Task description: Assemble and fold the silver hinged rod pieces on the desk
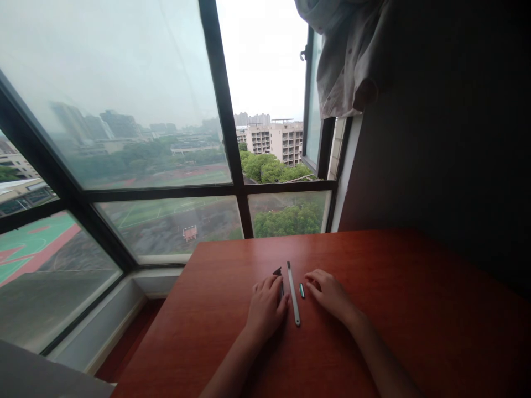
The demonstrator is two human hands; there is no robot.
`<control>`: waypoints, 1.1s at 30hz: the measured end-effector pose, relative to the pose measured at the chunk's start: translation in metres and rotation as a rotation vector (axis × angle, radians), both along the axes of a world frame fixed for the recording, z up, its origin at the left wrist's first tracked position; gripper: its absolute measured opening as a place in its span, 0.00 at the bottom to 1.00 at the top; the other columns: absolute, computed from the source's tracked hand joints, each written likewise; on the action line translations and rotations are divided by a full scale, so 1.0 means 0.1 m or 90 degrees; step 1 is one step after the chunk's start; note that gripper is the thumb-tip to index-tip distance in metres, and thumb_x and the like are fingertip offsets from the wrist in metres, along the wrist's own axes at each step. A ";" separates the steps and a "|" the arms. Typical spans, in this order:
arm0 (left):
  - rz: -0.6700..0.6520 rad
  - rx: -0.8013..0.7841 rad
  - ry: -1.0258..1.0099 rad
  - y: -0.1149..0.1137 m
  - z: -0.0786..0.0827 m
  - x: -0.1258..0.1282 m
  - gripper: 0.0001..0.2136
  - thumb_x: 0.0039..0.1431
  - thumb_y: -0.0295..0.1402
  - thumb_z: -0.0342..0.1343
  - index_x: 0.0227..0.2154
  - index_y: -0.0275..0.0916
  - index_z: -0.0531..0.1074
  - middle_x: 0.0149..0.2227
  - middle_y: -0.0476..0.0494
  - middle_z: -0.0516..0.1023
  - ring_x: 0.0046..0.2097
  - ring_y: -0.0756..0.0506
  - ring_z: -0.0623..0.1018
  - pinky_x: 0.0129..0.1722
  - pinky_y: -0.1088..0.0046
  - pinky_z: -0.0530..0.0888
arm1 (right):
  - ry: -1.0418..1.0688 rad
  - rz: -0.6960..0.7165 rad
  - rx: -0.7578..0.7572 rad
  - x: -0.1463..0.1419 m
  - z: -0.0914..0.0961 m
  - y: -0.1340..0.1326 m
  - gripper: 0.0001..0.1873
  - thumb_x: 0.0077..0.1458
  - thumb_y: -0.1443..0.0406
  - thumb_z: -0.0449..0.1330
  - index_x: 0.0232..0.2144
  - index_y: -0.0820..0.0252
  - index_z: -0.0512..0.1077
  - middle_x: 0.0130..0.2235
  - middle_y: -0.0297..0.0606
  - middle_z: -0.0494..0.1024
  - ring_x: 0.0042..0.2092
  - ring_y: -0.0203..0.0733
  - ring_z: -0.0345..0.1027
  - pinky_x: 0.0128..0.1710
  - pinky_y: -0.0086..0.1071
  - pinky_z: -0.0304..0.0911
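Both my hands rest on a red-brown wooden table [394, 309]. My left hand [265, 307] lies over a dark pen [279, 273]; its fingers curl on the pen's body and only the black tip shows. A slim white stick-like piece [293, 293] lies on the table between my hands, untouched. My right hand [329, 293] lies with its fingers bent, the fingertips beside a small dark cap [302, 291]. I cannot tell whether they touch the cap.
The table's left edge [166, 309] drops toward a white sill below big dark-framed windows [224, 110]. A dark wall [448, 138] stands at the right, with pale cloth [344, 61] hanging above it.
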State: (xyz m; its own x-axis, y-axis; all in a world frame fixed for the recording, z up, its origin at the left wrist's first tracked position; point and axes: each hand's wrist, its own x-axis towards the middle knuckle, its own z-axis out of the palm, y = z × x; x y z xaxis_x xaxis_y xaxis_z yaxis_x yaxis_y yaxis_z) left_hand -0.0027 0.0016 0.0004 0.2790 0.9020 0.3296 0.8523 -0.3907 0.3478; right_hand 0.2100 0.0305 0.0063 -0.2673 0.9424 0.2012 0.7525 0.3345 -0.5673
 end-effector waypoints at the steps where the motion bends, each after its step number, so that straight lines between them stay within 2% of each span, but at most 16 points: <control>1: 0.003 0.002 -0.005 0.01 0.01 -0.01 0.17 0.61 0.32 0.50 0.53 0.42 0.65 0.54 0.41 0.71 0.54 0.40 0.69 0.53 0.61 0.62 | -0.023 -0.036 -0.007 0.02 0.00 0.01 0.12 0.59 0.67 0.52 0.38 0.58 0.75 0.40 0.40 0.78 0.42 0.42 0.71 0.43 0.31 0.61; 3: 0.018 -0.001 -0.014 0.03 0.03 -0.03 0.14 0.62 0.31 0.48 0.50 0.42 0.67 0.51 0.42 0.73 0.51 0.41 0.71 0.50 0.63 0.63 | -0.073 -0.098 -0.028 0.04 0.00 0.02 0.13 0.61 0.65 0.50 0.33 0.57 0.75 0.37 0.40 0.79 0.40 0.43 0.72 0.39 0.30 0.60; 6: 0.066 -0.018 -0.010 0.06 0.07 -0.08 0.10 0.64 0.31 0.44 0.42 0.41 0.70 0.42 0.43 0.76 0.45 0.42 0.73 0.43 0.66 0.65 | -0.137 -0.154 -0.073 0.06 0.00 0.04 0.14 0.61 0.63 0.50 0.31 0.57 0.74 0.36 0.42 0.80 0.39 0.44 0.73 0.34 0.30 0.57; 9: 0.105 -0.042 0.031 0.08 0.10 -0.13 0.10 0.64 0.31 0.44 0.32 0.40 0.71 0.35 0.43 0.76 0.40 0.43 0.74 0.37 0.68 0.64 | -0.166 -0.166 -0.096 0.06 -0.02 0.05 0.13 0.62 0.63 0.50 0.31 0.57 0.74 0.36 0.43 0.80 0.40 0.45 0.74 0.33 0.30 0.55; 11: 0.104 -0.054 0.053 0.09 0.10 -0.15 0.10 0.63 0.30 0.46 0.30 0.40 0.70 0.34 0.44 0.76 0.38 0.43 0.74 0.36 0.69 0.63 | -0.166 -0.160 -0.097 0.06 -0.03 0.05 0.13 0.62 0.63 0.50 0.31 0.57 0.74 0.36 0.43 0.81 0.40 0.45 0.74 0.33 0.30 0.55; 33: 0.083 -0.042 0.046 0.11 0.07 -0.17 0.08 0.62 0.31 0.47 0.28 0.41 0.69 0.34 0.45 0.76 0.38 0.44 0.73 0.36 0.70 0.62 | -0.163 -0.137 -0.097 0.03 -0.06 0.06 0.12 0.62 0.63 0.51 0.31 0.57 0.73 0.37 0.43 0.80 0.41 0.45 0.73 0.35 0.30 0.54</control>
State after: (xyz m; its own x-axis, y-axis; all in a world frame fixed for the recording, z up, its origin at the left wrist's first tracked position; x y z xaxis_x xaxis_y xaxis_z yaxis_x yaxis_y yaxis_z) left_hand -0.0196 0.0123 0.0074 0.1786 0.9514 0.2509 0.9183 -0.2527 0.3049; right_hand 0.2129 0.0369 0.0005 -0.0827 0.9966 0.0068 0.9205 0.0790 -0.3826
